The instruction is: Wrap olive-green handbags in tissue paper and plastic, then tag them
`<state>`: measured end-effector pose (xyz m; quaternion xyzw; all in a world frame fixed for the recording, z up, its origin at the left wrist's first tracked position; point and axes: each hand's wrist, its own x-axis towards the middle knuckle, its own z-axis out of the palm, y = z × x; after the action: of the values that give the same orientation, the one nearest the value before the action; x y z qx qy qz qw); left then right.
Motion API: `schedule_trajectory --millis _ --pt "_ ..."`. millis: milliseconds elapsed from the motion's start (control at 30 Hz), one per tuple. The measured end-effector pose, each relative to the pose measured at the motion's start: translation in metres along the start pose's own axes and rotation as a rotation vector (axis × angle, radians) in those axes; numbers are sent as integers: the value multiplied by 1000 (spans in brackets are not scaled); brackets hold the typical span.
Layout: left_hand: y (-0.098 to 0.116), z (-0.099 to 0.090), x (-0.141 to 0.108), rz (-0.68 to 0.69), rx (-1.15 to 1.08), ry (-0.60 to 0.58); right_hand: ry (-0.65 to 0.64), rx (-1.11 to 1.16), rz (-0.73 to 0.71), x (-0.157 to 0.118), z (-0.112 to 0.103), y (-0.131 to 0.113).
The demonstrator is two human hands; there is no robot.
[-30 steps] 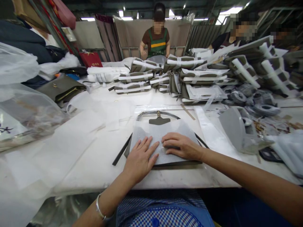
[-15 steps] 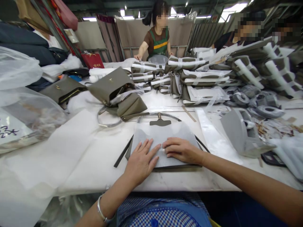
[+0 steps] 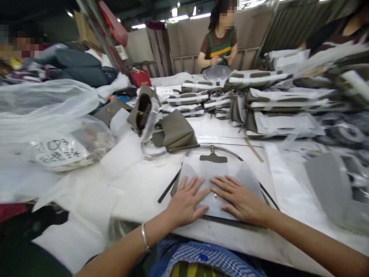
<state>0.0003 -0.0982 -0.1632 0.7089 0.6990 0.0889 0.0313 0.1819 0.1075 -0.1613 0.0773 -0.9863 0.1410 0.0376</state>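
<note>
Fingers (image 3: 222, 184) of the right hand (image 3: 245, 202) have spread apart, as on the left hand (image 3: 184, 204); lower centre, a bag (image 3: 213, 158) lies under a pale sheet (image 3: 220, 168).

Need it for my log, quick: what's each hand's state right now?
Left hand: open, palm-down on the thin, flat greyish-white sheet.
Right hand: open, also palm-down on that sheet.

White table (image 3: 219, 234) | near edge: paper-covered bag (image 3: 219, 169) | beyond, left: olive bags (image 3: 179, 130) | far side: stacked wrapped bags (image 3: 188, 99)
</note>
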Motion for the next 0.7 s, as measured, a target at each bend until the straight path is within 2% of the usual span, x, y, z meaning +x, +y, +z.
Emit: schedule_trajectory --millis 167,333,567,633,700 --pt "1 5 -4 -53 47 32 34 -124 -14 1 7 7" --pt "0 6 -2 8 145 78 10 -65 31 0 1 1" --pt "-18 23 5 113 181 296 -71 87 77 3 -10 6" --pt "-25 29 3 144 181 291 -25 106 58 2 -4 10" --pt "-33 30 0 170 193 231 82 105 59 1 7 15"
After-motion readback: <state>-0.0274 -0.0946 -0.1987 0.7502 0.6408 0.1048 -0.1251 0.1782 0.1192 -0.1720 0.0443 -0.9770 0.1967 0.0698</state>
